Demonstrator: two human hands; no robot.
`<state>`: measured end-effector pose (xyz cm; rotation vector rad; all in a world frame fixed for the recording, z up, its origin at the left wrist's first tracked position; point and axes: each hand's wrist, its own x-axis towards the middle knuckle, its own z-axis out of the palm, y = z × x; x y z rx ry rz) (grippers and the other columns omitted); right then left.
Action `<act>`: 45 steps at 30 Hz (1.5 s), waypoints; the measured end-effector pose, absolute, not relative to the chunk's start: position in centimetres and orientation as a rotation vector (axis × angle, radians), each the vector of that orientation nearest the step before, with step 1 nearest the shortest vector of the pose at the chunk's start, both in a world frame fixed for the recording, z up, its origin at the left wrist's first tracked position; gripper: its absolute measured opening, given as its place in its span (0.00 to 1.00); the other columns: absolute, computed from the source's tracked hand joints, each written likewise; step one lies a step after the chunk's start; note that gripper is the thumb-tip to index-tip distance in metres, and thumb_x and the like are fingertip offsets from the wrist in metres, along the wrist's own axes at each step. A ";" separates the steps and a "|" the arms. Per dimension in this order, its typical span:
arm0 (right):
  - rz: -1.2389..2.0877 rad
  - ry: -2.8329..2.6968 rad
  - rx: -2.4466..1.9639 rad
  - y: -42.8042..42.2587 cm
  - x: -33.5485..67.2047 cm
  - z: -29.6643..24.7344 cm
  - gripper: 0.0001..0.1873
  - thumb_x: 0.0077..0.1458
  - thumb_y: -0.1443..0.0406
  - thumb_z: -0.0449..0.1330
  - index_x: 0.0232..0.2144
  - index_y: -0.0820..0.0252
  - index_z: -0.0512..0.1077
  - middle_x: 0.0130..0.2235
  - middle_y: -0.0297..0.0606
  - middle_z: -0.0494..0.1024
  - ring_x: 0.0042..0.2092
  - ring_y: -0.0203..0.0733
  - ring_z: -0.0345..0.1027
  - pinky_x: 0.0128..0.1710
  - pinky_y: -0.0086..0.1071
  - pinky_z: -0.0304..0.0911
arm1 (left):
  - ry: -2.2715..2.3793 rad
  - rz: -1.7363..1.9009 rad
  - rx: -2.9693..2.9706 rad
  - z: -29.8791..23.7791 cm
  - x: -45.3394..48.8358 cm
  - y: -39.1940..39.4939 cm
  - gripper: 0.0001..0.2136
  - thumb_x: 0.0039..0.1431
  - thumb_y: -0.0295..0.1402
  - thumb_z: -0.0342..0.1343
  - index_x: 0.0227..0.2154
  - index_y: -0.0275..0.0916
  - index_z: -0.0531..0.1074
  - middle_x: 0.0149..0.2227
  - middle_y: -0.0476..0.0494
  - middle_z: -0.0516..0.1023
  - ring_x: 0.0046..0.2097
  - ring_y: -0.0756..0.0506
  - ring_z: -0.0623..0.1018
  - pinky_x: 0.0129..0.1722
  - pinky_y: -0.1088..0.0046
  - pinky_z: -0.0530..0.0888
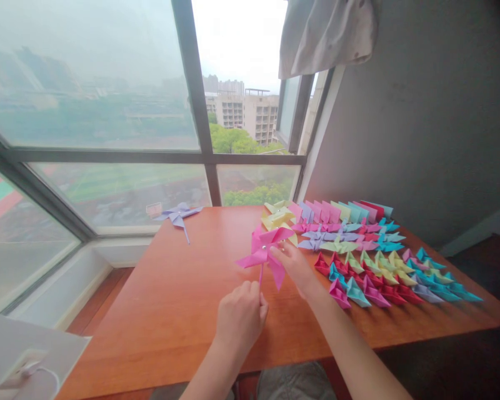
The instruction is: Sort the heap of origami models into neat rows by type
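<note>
Over the middle of the table stands a pink paper pinwheel (258,249), upright, with a light pin head at its centre. My left hand (242,311) is closed in a fist around its thin stick, below the blades. The fingers of my right hand (294,264) reach the pinwheel from the right and close on a blade near the centre. Part of that blade is hidden behind the fingertips. Close beyond my right hand, yellow folded paper pieces (275,218) lie on the table.
A lavender pinwheel (179,214) lies at the wooden table's (150,322) far left corner. Rows of coloured paper boats (394,293), folded paper cranes (337,236) and standing folded papers (331,212) fill the right side. A window (250,158) borders the far edge.
</note>
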<state>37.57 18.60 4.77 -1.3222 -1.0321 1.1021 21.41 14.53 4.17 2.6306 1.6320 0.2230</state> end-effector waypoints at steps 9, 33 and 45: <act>0.854 -0.951 -1.563 18.0 38.3 2.3 0.18 0.46 0.53 0.63 0.25 0.64 0.71 0.25 0.34 0.72 0.28 0.37 0.64 0.26 0.28 0.58 | 1.457 0.191 2.661 4.1 22.7 13.2 0.06 0.60 0.28 0.49 0.31 0.39 0.71 0.31 0.39 0.77 0.34 0.40 0.78 0.29 0.70 0.65; 0.469 -1.290 -1.908 13.8 40.7 2.1 0.18 0.57 0.55 0.55 0.44 0.59 0.72 0.35 0.40 0.80 0.37 0.44 0.75 0.40 0.34 0.65 | 1.111 0.733 1.740 0.6 25.1 17.8 0.04 0.55 0.30 0.52 0.32 0.38 0.71 0.22 0.51 0.76 0.25 0.47 0.77 0.27 0.74 0.69; 0.432 -1.610 -2.002 8.5 38.7 -0.1 0.12 0.57 0.68 0.52 0.41 0.56 0.74 0.29 0.34 0.79 0.32 0.42 0.74 0.32 0.30 0.59 | 1.111 0.692 1.709 -0.5 28.2 18.7 0.02 0.53 0.27 0.53 0.29 0.39 0.69 0.19 0.52 0.75 0.22 0.48 0.76 0.23 0.76 0.70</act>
